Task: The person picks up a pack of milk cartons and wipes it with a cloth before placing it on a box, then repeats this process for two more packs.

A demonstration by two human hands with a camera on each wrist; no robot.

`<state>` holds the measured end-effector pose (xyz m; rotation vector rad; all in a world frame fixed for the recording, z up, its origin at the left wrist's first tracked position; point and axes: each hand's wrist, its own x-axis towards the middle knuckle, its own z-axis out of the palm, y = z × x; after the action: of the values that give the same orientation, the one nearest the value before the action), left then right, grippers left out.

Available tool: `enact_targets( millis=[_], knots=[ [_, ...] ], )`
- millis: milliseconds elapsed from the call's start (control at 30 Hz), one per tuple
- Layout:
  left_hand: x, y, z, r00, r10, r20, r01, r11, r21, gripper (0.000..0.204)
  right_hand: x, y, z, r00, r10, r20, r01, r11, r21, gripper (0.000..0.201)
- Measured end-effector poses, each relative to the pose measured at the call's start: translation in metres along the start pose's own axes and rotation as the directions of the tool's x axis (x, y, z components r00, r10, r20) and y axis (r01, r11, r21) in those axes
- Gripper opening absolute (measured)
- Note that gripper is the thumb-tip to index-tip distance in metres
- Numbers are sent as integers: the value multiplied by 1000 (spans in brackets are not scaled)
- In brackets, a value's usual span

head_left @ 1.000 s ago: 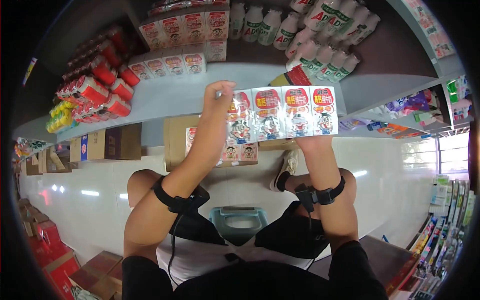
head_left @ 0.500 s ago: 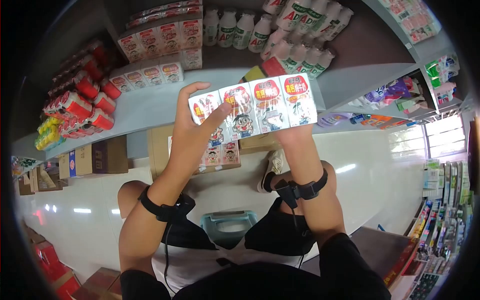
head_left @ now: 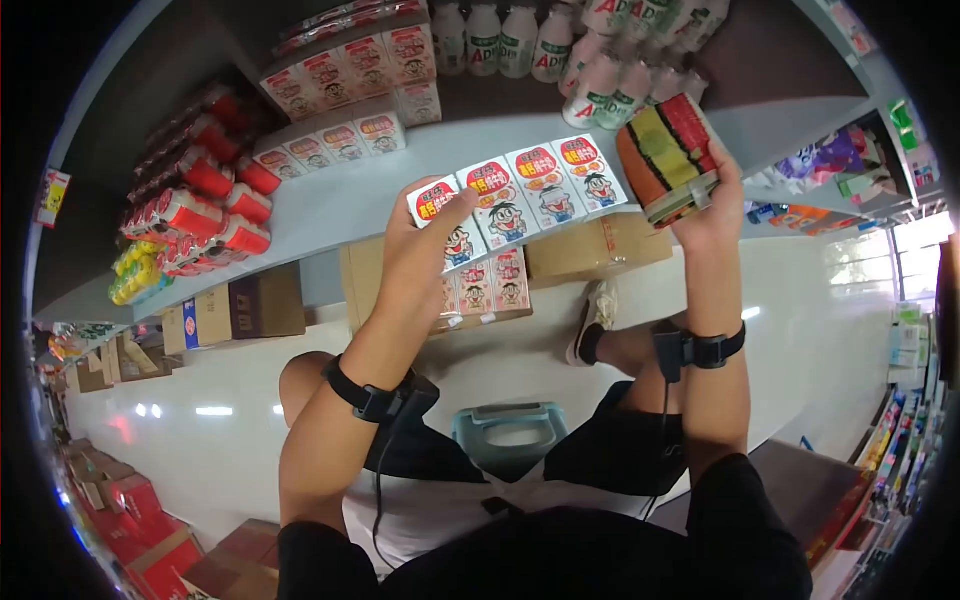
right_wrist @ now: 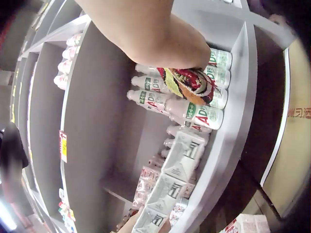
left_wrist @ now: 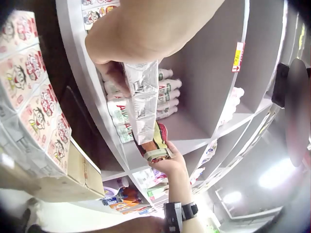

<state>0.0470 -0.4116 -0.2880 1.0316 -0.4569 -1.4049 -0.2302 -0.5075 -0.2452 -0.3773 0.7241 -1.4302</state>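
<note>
White carton pack [head_left: 520,195] reaches rightward from left hand [head_left: 425,235] grip.

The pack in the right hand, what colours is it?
Red, yellow and green stripes on the pack held by the right hand; clearest in the head view.

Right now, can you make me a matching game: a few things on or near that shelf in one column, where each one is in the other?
1. milk pack
2. striped pack
3. red cans
4. bottles

a. back of the shelf
b. right hand
c. left hand
d. shelf's left end

Pairs: 1-c, 2-b, 3-d, 4-a
</note>
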Motion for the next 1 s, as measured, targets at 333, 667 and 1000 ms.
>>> enact_targets(
  millis=[333, 667, 1000],
  knots=[
    [-46, -104, 47, 994, -104, -20, 105, 991, 77, 53, -2, -15, -19, 981, -140, -138, 130, 988, -81, 36],
    [-5, -177, 69, 992, -89, -85, 101, 984, 144, 57, 1, -27, -38, 990, 4, -140, -17, 996, -91, 34],
    [34, -198, 46, 971, 190, 144, -233, 880, 413, 90, -1, -33, -35, 991, -41, -127, 27, 993, -112, 33]
  ],
)
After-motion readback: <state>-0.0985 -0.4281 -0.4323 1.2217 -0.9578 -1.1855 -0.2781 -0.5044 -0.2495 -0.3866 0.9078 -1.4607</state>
